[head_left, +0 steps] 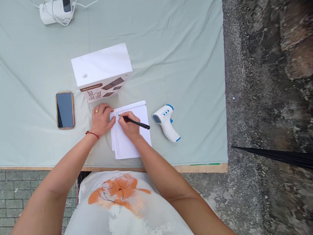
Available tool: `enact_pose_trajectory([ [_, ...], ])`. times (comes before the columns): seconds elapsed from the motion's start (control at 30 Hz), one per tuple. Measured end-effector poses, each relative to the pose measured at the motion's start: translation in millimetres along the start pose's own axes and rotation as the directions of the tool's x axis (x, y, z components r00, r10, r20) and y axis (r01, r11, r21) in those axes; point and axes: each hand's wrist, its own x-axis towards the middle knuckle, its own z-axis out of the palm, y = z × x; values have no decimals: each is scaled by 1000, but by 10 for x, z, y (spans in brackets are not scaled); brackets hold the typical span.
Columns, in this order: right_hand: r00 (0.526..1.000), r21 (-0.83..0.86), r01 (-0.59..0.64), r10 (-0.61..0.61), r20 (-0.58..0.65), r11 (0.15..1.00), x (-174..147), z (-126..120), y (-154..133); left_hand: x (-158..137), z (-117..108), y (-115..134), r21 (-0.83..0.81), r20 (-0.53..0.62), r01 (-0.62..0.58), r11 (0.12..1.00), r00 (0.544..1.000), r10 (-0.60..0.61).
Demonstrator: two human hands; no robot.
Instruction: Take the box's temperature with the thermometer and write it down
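Seen from above, a person in a white shirt (127, 209) with an orange and black design stands or sits at a surface (186, 65) covered in pale green cloth. White sheets of paper (133, 147) lie overlapping near the front edge, directly before the person. Small dark marks run down their left side, too small to read.

The right hand (130, 126) is closed around a black pen (139, 123), pinching it between thumb and fingers. The pen slants, its tip at the upper left part of the top sheet and its other end pointing right.

The left hand (102, 119) lies palm down at the left edge of the sheets, holding nothing, its fingers loosely bent and a little apart, the thumb reaching over the paper. It wears a gold ring (96, 111), and a red bracelet (93, 133) circles the wrist.

Just beyond the left hand stands a white box (101, 65) with brown print reading "NutriMotion". To the left lies a phone (65, 110) in a brown case, its screen dark. To the right of the sheets, apart from them, lies a white and blue handheld thermometer (167, 123). At the far left corner sits a white device (57, 11) with a white cable (84, 6).
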Motion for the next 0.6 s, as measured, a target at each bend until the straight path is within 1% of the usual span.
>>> enact_pose_trajectory([
  [0.13, 1000, 15, 13, -13, -5, 1000, 4, -2, -10, -2, 1, -2, -2, -25, -16, 1000, 1000, 16],
  [0.3, 1000, 7, -17, 17, 14, 1000, 2, -4, -22, -1, 7, -12, -4, -40, -27, 1000, 999, 27],
  [0.47, 1000, 12, -11, 11, -13, 1000, -4, -6, -19, 3, 4, -8, -7, -21, -11, 1000, 1000, 11],
  [0.6, 998, 28, -28, 30, -48, 999, -8, -3, -12, 5, -4, -3, -22, 3, 11, 1000, 1000, -11],
])
